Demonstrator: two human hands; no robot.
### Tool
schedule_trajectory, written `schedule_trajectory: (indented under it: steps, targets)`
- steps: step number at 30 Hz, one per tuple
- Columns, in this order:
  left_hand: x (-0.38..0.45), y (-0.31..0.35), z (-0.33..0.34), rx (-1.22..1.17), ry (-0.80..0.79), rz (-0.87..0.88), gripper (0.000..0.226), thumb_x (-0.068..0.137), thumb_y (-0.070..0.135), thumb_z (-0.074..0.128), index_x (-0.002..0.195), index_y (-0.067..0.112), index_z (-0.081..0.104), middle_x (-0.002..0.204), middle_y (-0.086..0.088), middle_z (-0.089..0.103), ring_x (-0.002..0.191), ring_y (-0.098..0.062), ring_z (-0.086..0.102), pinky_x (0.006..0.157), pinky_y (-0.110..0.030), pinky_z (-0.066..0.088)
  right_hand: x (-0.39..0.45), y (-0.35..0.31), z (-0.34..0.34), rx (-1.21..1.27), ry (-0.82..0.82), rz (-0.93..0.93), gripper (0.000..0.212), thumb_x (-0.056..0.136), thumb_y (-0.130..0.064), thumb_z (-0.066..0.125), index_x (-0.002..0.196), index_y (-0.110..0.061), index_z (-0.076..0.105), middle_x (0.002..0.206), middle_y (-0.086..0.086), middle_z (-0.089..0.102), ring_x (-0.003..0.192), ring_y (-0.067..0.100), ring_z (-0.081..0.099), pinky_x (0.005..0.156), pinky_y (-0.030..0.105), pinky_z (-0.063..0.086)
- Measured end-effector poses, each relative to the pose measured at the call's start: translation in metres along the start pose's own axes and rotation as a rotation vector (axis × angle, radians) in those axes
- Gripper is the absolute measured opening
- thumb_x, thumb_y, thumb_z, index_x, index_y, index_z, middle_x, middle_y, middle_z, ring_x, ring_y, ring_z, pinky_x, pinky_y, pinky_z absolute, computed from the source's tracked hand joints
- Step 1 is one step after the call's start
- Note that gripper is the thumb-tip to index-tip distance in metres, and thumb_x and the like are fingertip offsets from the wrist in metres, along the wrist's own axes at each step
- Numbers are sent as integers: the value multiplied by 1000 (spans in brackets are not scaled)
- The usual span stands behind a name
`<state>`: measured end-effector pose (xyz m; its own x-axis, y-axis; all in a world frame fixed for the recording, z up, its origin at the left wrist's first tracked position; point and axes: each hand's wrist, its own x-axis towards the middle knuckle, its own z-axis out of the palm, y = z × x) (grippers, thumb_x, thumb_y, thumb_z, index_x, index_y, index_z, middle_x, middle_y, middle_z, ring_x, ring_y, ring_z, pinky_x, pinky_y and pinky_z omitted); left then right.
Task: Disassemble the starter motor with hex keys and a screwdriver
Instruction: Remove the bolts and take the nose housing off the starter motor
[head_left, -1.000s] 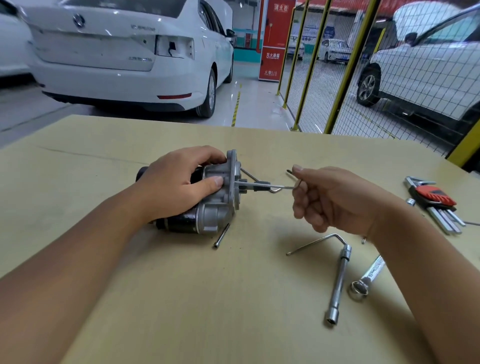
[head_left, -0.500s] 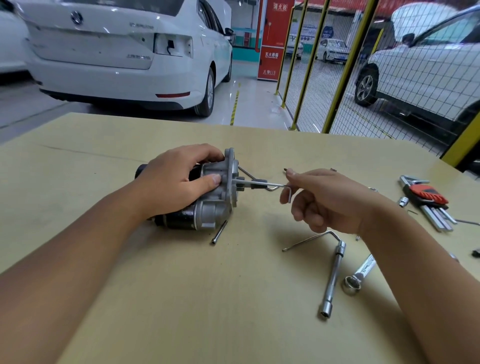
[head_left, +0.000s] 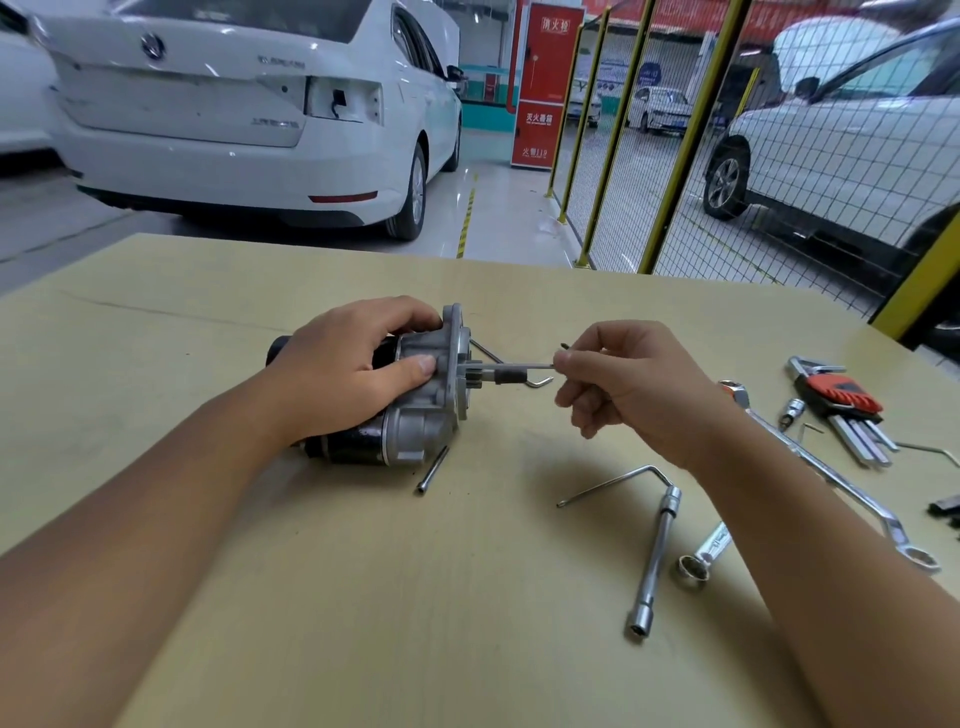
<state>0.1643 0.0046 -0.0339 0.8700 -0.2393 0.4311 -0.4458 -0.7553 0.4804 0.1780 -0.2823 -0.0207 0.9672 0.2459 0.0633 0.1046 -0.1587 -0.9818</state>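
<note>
The starter motor (head_left: 400, 400) is laid on its side on a tan board tabletop (head_left: 363, 597), left of centre, with its flange and pinion shaft turned to the right. A loose bolt (head_left: 432, 470) lies just in front of it. To the right are seen an L-shaped socket wrench (head_left: 655, 551), a ring spanner (head_left: 831, 478) and a red-holdered hex key set (head_left: 844, 410). White cars and a yellow-framed mesh fence are visible behind the table.

Compared with half a second ago, the right hand (head_left: 636, 389) is found closer to the motor; the hex key (head_left: 524, 367) is still engaged at the flange.

The left hand (head_left: 348, 371) is wrapped over the housing, thumb pressed against the casting. The hex key is pinched at its bend between the right thumb and forefinger; the other fingers are curled.
</note>
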Motion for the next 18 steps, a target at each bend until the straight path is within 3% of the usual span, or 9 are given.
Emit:
schedule_trajectory:
  steps: [11,16,18]
  targets:
    - [2,-3,2,3,21,14,40,85,49,57,124,42,62,106,37,61,102,6,53,82,-12,37,3,8,6,-5,95,-118,18,85,-3,78,73,-3,66,67,21,66,53,28,64,54,36,55]
    - [0,-2,3,-16,19,11,38,85,49,57,123,45,60,113,28,65,105,1,55,82,-27,42,2,8,10,1,164,-266,18,80,12,74,77,-3,64,66,24,62,50,25,60,51,34,52]
    - [0,-2,3,-26,15,1,38,85,50,57,123,48,58,114,28,65,106,1,56,85,-33,43,2,9,11,10,160,-314,27,77,18,70,89,-6,63,74,25,66,52,26,59,53,36,52]
